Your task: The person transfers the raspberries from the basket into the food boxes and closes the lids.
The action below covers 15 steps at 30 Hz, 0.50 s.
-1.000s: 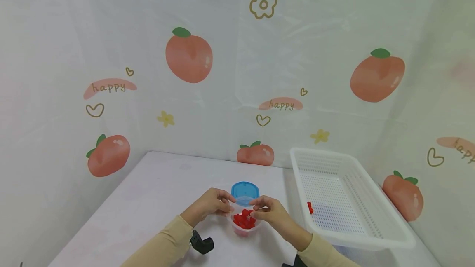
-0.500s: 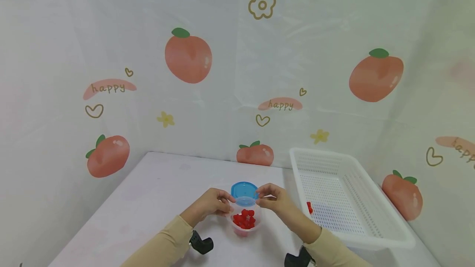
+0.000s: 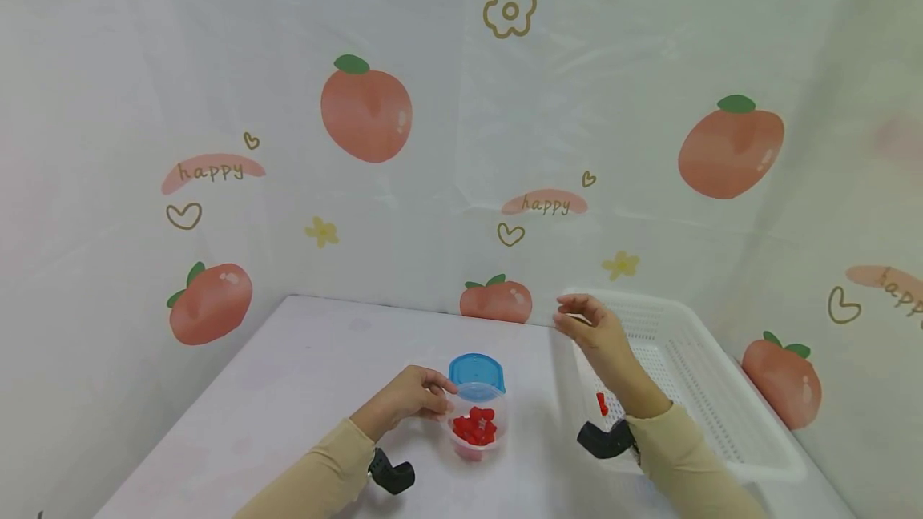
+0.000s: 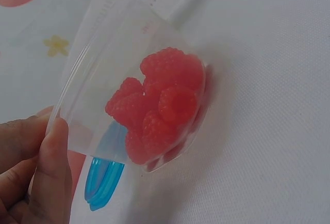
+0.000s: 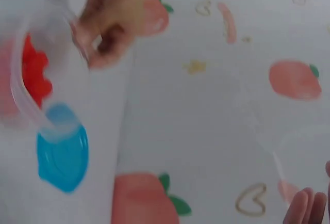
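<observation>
My left hand (image 3: 405, 397) pinches the rim of a clear plastic tub (image 3: 470, 453) between thumb and fingers. Several red raspberries (image 4: 160, 105) lie in the bottom of the tub, seen through its wall in the left wrist view. Just behind it on the table is a blue lid (image 3: 476, 371). Farther right, my right hand (image 3: 600, 347) is raised over the left side of a white basket (image 3: 764, 467), fingers loosely bent with nothing visible between them. In the right wrist view only its fingertips (image 5: 309, 207) show, at the lower right.
One small red piece (image 3: 602, 404) lies inside the basket by its left wall, close to the right forearm. A white cloth (image 3: 548, 46) printed with fruit and hearts hangs behind the table (image 3: 346, 343). A black wrist device (image 3: 392, 473) sits beneath the left forearm.
My right hand has left the tub's right side, passed by the lid, and moved up and right over the basket. The left hand and tub have stayed in place.
</observation>
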{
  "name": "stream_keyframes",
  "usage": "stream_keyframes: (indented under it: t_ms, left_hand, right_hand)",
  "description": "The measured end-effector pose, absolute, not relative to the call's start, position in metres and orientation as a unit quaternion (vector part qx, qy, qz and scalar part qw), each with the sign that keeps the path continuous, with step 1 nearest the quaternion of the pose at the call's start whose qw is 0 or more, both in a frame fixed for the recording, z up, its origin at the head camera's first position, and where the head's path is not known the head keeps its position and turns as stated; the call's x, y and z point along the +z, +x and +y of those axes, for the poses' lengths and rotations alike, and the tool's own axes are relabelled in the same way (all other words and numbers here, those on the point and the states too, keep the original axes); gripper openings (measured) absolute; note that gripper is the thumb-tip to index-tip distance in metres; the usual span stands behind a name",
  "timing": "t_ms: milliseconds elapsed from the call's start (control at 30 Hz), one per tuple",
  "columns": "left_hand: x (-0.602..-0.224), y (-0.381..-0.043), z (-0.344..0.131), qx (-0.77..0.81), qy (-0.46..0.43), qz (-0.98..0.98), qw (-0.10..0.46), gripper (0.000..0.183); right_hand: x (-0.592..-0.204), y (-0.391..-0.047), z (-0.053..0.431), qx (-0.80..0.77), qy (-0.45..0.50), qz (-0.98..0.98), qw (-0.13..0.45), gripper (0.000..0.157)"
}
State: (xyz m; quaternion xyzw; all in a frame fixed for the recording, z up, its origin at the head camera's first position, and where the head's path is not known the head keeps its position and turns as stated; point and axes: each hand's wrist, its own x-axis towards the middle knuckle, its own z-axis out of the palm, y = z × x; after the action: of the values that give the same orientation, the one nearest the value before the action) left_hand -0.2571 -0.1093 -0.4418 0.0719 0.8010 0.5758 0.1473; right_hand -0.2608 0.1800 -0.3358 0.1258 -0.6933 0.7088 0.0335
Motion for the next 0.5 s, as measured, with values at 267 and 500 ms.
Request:
stream_keyframes:
  t_ms: [267, 500]
  left_hand:
    - [-0.443, -0.257, -0.110, 0.571, 0.069, 0.805, 0.143, 0.021]
    - [-0.443, -0.258, -0.108, 0.577, 0.060, 0.801, 0.148, 0.021]
  right_hand:
    - [-0.332, -0.294, 0.224, 0.792, 0.122, -0.588, 0.109, 0.022]
    - [-0.353, -0.316, 0.260, 0.789, 0.089, -0.599, 0.107, 0.019]
